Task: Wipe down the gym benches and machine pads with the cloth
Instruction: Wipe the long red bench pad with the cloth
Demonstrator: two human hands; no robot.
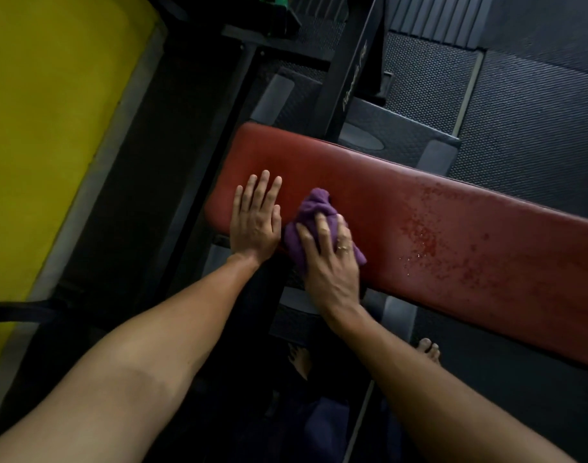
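Rubber floor (536, 105) takes most of the view, beyond and outboard of the right grip (332, 259). A yellow panel (45, 128) lies well past the left grip (256, 225). The red bench (469, 262) has its long axis running left-right. Its rounded end sits just past the left grip, and nearly all its length runs off on the right grip's outer side. A black frame post (349, 68) stands beyond both grips, behind the pad's far edge. Left grip: flat, fingers straight, palm on the pad, holding nothing, just beside the cloth (314, 203). Right grip: fingers bent over the bunched purple cloth, pressing it on the pad near the front edge, so it's the working hand. Wet speckles (423, 242) sit near, to that grip's right, prob. not yet wiped. Next stroke likely goes rightward along the axis. There's open room that way w/ nothing on the pad. Main risk: the cloth sliding off the front edge under the wrist.
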